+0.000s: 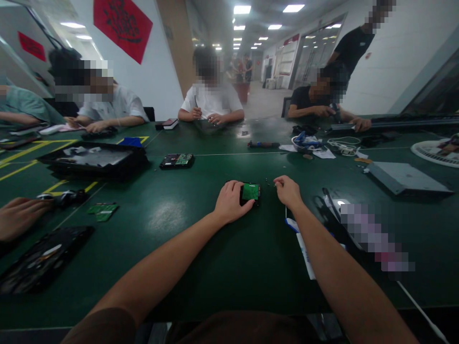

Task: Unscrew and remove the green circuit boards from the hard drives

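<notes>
My left hand point(229, 200) rests on the dark green table point(201, 248) with its fingers curled around a small black device with a green circuit board point(250, 192). My right hand point(288, 190) sits just right of that device, fingers pinched together by a few tiny screws point(268, 181) on the table; what it pinches is too small to make out. A white-and-blue tool point(303, 246) lies under my right forearm.
Another black device with a green board point(177, 160) lies farther back. A black tray point(93, 159), loose green boards point(103, 211) and a dark panel point(43, 260) lie at left, near another person's hand point(19, 217). A grey box point(405, 177) lies at right. Several people sit around the table.
</notes>
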The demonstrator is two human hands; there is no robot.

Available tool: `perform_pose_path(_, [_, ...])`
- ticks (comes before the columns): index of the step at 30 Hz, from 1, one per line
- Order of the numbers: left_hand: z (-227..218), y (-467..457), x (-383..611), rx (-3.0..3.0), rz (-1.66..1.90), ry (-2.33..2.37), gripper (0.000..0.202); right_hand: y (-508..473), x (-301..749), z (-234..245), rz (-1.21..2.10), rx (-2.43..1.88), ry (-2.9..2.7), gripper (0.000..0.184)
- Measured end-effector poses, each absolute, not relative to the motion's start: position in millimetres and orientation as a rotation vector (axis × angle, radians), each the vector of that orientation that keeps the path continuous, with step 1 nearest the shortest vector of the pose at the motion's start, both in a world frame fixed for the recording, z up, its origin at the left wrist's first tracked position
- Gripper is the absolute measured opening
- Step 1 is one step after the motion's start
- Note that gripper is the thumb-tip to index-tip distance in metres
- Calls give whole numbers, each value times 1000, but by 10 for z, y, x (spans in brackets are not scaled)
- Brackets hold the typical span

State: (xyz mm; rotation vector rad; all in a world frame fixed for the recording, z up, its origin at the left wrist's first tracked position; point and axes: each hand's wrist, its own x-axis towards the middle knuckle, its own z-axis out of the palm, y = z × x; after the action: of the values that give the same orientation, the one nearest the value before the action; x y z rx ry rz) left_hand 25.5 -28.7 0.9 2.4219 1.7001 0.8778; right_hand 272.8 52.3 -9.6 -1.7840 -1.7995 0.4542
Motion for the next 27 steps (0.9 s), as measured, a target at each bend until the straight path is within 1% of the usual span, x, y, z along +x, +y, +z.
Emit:
perform_pose_path(2, [4, -246, 175, 2470, 804, 1669, 68, 512, 2744, -114, 509, -1740, -1728, 23])
perform_pose_path(6, [-19, -164, 9, 2551, 597, 1570, 89, 518, 2734, -147, 647, -1635, -1543, 19])
perform_pose_path(8, [-25, -139, -36, 2576, 494, 1541, 94, 537, 2715, -159, 727, -1576, -1450, 21])
perform_pose_path(11, [-22, -128, -39, 2580, 402, 1542, 94, 573, 2684, -170, 841, -1486, -1347, 30])
perform_pose_path(14, [-22, -142, 6, 2553, 414, 1593, 89, 603, 2663, -173, 956, -1373, -1256, 34])
perform_pose_path(20, [-24, -193, 81, 2508, 530, 1716, 88, 590, 2646, -149, 1135, -1193, -1133, 31])
perform_pose_path(27, [142, -189, 17, 2457, 428, 1668, 90, 482, 2600, -38, 1259, -1128, -1080, 27])
